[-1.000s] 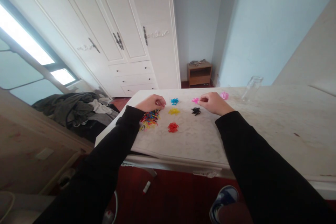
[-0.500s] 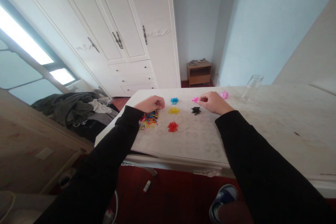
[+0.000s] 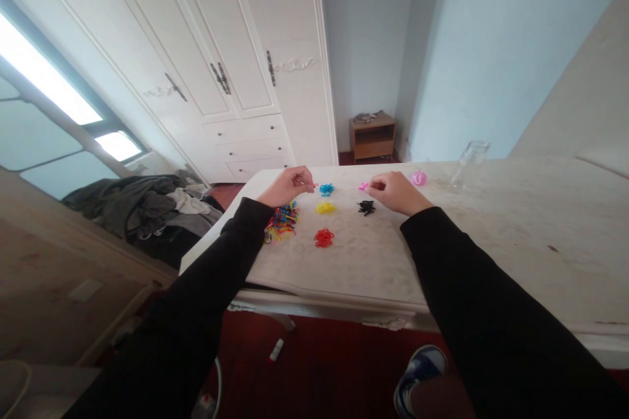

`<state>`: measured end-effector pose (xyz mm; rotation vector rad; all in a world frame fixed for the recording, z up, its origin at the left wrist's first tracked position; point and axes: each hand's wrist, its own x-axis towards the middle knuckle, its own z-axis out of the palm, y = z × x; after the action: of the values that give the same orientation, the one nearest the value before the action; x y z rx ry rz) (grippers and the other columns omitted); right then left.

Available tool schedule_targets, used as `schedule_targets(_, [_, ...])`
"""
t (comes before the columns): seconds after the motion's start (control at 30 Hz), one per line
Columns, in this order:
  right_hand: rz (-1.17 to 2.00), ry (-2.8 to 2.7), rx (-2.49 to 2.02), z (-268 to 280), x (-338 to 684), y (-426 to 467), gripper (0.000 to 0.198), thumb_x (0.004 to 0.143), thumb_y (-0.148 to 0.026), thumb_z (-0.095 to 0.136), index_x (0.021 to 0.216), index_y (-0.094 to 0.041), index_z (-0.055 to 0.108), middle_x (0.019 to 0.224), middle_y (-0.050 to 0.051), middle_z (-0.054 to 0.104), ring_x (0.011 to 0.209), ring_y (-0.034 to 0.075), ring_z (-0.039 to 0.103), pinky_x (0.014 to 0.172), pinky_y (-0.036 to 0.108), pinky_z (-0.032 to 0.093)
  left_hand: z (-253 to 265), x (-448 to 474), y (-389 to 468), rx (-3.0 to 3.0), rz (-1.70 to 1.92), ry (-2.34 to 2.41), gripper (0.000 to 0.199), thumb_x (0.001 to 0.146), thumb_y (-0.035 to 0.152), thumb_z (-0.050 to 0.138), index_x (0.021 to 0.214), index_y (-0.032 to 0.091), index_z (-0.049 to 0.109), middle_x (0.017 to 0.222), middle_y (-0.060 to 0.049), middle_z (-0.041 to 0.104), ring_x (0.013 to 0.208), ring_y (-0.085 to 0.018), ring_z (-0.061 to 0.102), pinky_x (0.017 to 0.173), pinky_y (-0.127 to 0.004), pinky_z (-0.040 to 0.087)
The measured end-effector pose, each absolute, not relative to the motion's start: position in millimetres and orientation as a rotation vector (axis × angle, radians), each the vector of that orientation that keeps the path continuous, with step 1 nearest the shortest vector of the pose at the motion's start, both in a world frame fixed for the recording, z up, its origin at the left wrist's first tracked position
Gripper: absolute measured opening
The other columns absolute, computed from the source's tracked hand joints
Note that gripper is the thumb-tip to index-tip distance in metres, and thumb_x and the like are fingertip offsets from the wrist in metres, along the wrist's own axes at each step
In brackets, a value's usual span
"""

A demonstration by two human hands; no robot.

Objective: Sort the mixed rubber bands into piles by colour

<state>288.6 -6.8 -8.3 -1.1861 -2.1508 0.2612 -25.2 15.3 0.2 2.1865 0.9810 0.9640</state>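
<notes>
My left hand [image 3: 291, 186] is in a pinch above the table, with a small red rubber band [image 3: 316, 185] at its fingertips, just left of the blue rubber bands [image 3: 327, 190]. Below that hand lies a mixed pile of coloured rubber bands [image 3: 282, 222], partly covered by my sleeve. My right hand [image 3: 393, 190] has its fingers pressed together at the pink rubber bands [image 3: 363, 187]; what they grip is hidden. Yellow rubber bands [image 3: 325, 208], red rubber bands [image 3: 324, 237] and black rubber bands [image 3: 366, 207] lie in separate small piles between the hands.
A pink round object [image 3: 419, 178] and a clear glass container [image 3: 469, 165] stand on the pale table [image 3: 501, 242] to the right. Dark clothes [image 3: 132, 209] are heaped at the left. A white wardrobe [image 3: 246, 26] and a small wooden cabinet [image 3: 372, 137] stand behind.
My left hand has risen away from the mixed pile and moved right, toward the blue bands, with a red band at its fingertips. My right hand has shifted slightly left.
</notes>
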Motion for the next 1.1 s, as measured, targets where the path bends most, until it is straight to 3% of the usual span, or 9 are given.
schedule_targets(0.2, [0.326, -2.062, -1.085, -10, 276, -9, 0.027, 0.085, -0.038, 0.066, 0.075, -0.014, 0.074, 0.072, 0.005, 0.069, 0.065, 0.016, 0.057, 0.063, 0.029, 0.040, 3, 19, 25, 2.284, 0.990, 0.788, 0.023, 0.080, 0.030, 0.078, 0.084, 0.014, 0.062, 0.081, -0.004, 0.070, 0.076, -0.013, 0.069, 0.074, -0.027, 0.055])
schedule_targets(0.4, [0.386, -2.054, -0.948, -15, 269, -8, 0.019, 0.079, -0.029, 0.075, 0.093, -0.016, 0.076, 0.086, 0.006, 0.074, 0.071, 0.016, 0.062, 0.066, 0.029, 0.047, -16, 38, 22, 2.190, 1.039, 0.644, 0.026, 0.082, 0.028, 0.077, 0.099, 0.015, 0.062, 0.083, -0.006, 0.075, 0.079, -0.015, 0.074, 0.077, -0.028, 0.058])
schedule_targets(0.9, [0.430, -2.063, -0.948, -15, 252, -20, 0.012, 0.084, -0.026, 0.069, 0.082, -0.017, 0.078, 0.079, 0.005, 0.074, 0.068, 0.015, 0.060, 0.067, 0.029, 0.046, -22, 30, 15, 2.029, 1.022, 0.657, 0.040, 0.075, 0.032, 0.083, 0.102, 0.015, 0.060, 0.086, -0.007, 0.076, 0.080, -0.016, 0.074, 0.075, -0.029, 0.059])
schedule_targets(1.1, [0.431, -2.021, -0.999, -13, 254, -21, 0.013, 0.084, -0.026, 0.068, 0.083, -0.017, 0.079, 0.082, 0.006, 0.076, 0.070, 0.016, 0.061, 0.068, 0.029, 0.045, -19, 25, 18, 2.052, 1.061, 0.782, 0.026, 0.076, 0.029, 0.080, 0.092, 0.014, 0.065, 0.089, -0.008, 0.076, 0.078, -0.015, 0.072, 0.075, -0.030, 0.060])
